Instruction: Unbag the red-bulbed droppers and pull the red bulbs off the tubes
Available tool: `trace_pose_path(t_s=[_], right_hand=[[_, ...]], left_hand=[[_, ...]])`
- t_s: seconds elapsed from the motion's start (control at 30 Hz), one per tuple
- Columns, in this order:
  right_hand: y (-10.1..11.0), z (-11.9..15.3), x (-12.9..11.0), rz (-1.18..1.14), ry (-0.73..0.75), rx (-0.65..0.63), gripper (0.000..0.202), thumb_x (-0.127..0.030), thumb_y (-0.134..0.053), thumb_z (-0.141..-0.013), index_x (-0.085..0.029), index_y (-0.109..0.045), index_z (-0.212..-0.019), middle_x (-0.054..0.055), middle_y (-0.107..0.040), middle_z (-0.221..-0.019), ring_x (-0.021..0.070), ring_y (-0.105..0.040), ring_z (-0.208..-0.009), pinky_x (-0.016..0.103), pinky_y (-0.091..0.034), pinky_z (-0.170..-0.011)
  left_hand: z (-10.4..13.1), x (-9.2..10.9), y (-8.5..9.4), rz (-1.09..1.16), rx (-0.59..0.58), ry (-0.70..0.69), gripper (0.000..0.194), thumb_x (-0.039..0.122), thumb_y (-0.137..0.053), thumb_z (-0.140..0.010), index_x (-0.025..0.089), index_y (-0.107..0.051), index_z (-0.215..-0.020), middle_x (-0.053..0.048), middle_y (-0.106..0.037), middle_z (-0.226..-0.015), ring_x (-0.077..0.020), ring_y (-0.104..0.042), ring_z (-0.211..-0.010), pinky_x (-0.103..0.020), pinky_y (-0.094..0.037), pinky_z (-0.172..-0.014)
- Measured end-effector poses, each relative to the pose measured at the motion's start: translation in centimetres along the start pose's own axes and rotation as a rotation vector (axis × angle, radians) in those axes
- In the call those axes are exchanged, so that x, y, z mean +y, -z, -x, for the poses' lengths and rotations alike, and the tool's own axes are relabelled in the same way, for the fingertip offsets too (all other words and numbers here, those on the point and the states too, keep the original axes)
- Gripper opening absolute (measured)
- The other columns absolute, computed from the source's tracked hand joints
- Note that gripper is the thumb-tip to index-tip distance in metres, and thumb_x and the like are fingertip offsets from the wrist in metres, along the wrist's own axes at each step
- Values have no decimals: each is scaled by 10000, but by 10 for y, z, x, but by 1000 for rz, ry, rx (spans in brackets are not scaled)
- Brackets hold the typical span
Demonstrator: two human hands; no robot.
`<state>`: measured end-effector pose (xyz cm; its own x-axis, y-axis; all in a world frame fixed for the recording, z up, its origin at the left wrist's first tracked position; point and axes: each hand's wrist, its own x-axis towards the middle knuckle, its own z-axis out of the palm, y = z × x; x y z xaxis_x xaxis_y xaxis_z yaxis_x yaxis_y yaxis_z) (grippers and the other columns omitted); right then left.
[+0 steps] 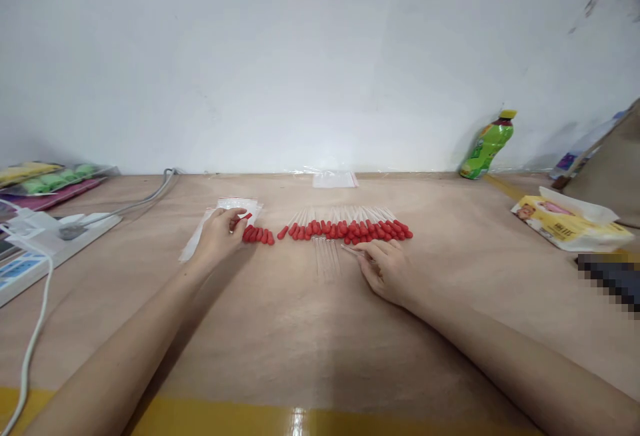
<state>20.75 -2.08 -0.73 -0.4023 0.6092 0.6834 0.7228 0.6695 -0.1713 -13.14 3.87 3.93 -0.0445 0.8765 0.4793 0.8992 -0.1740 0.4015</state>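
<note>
Head: wide tabletop [280, 343] before red tips [343, 228]

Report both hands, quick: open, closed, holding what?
Left hand: closed, pinching a small red piece.
Right hand: closed, holding a thin clear stick.

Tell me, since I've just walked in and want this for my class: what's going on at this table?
A person's left hand appears to pinch a red bulb, with more bulbs lying beside it. The right hand holds a thin clear tube. Bare tubes lie near it, and red-tipped tubes form a long row just beyond.
</note>
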Motion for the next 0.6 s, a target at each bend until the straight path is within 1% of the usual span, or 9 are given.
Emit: trace_pose_path(t_s=[0.1,0.17,0.23,0.33,0.5,0.6], right_hand=[[-5,-3,-5,14,-30,40,133,-142,-444,-805,-164,-575,-804,31,-621,-710,147,-545,-670,285,-318,-654],[-9,-5,-7,37,-45,56,132,-136,-447,-796,-163,-570,-756,22,-606,-667,138,-532,-628,283,-302,-635],[-13,-6,-9,46,-55,61,135,-138,-452,-795,-161,-577,-753,20,-604,-657,133,-526,-611,281,-295,-629],[-16,-6,-11,36,-43,59,138,-162,-459,-807,-164,-591,-767,19,-612,-655,131,-530,-610,283,-293,-638],[-15,-4,-16,39,-20,28,128,-266,-516,-801,-173,-602,-820,18,-631,-681,148,-564,-664,297,-291,-671],[-13,-4,-19,53,-13,-15,184,-339,-532,-800,-176,-605,-842,33,-644,-724,166,-577,-722,307,-298,-698]], left_hand=[[-1,-8,0,-18,-62,35,298,345,-495,-723,158,-565,-943,-33,-578,-789,-158,-567,-668,-286,-470,-651],[0,-11,-3,-47,-95,46,267,362,-512,-709,166,-552,-887,-34,-596,-800,-160,-570,-666,-280,-460,-635],[1,-13,-6,-74,-116,52,233,365,-517,-706,173,-551,-833,-35,-608,-806,-163,-574,-681,-278,-455,-646],[1,-15,-11,-83,-114,67,212,372,-515,-710,179,-560,-787,-37,-619,-804,-167,-578,-694,-278,-453,-664],[0,-15,-12,-52,-138,74,246,414,-520,-716,186,-573,-794,-35,-628,-803,-174,-575,-681,-285,-454,-662],[3,-10,-9,-79,-100,47,278,430,-512,-732,189,-584,-850,-47,-602,-888,-182,-567,-711,-314,-452,-702]])
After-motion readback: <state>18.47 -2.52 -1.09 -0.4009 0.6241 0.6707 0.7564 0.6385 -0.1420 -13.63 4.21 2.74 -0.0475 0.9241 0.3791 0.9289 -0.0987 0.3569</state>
